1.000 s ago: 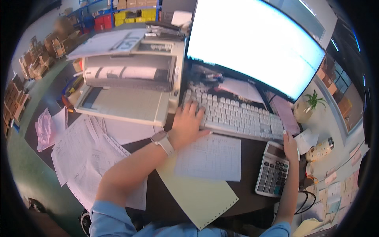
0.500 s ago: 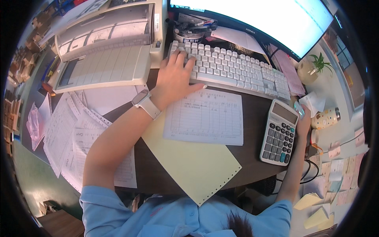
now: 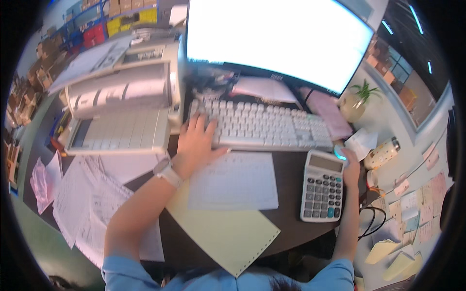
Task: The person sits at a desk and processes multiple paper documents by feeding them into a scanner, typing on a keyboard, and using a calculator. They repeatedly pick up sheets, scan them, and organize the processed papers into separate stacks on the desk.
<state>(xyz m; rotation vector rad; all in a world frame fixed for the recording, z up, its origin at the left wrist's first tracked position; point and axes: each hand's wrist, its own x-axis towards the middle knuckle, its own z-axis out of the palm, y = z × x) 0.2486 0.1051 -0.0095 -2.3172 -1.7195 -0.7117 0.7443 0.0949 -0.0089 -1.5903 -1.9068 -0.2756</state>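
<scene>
My left hand rests with spread fingers on the left end of a white keyboard, its thumb reaching out over the desk edge of the keys. A pale smartwatch is on that wrist. At the right, my right hand lies over a computer mouse, which glows bluish and is partly covered. Right beside it sits a grey-white calculator. Below the keyboard a white printed form lies on top of a yellow sheet with punched edge holes.
A beige dot-matrix printer stands at the left, with loose papers in front of it. Behind the keyboard is a bright monitor. A potted plant and a patterned bottle stand at the right near a cable.
The view has tilted upward, so desk items sit lower and more monitor and shelving show. Both hands keep their places, left on the keyboard and right on the mouse.
</scene>
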